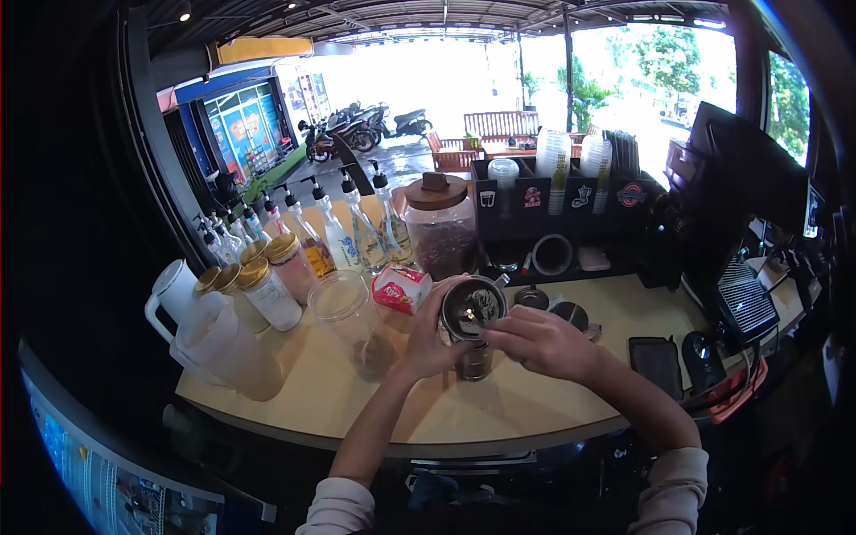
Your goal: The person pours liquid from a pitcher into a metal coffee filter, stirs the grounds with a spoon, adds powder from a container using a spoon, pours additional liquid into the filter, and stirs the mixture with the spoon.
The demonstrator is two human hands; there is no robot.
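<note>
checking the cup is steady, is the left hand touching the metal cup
Touching. The head view shows the left hand wrapped against the side of the metal cup, no gap between them.

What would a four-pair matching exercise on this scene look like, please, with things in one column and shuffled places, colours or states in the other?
Things:
1. Motorbikes
2. Box
3. Left hand
4. Pump bottles

Places, colours or states:
A. Around the side of the metal cup
B. Lined up in a row
C. Parked outside
D. Red and white

Pairs: 1-C, 2-D, 3-A, 4-B
</note>
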